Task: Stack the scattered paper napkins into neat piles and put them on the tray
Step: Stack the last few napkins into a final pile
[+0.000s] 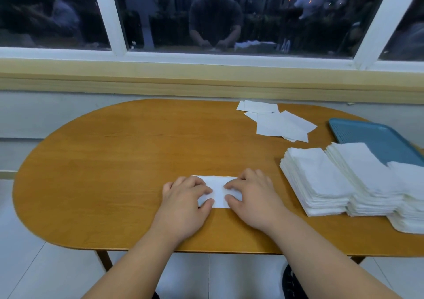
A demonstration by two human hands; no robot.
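Note:
A white paper napkin [218,189] lies flat on the wooden table near its front edge. My left hand [185,195] presses its left half and my right hand [251,194] presses its right half, fingers bent with the tips on the paper. Several loose napkins [278,122] lie scattered at the back of the table. Three tall neat piles of napkins [321,181] stand at the right; at least the two on the right sit on the blue tray [367,133].
The oval wooden table [114,172] stands against a wall under a window with a white frame [206,57]. The tray reaches past the right edge of the view. White floor tiles show below the table's front edge.

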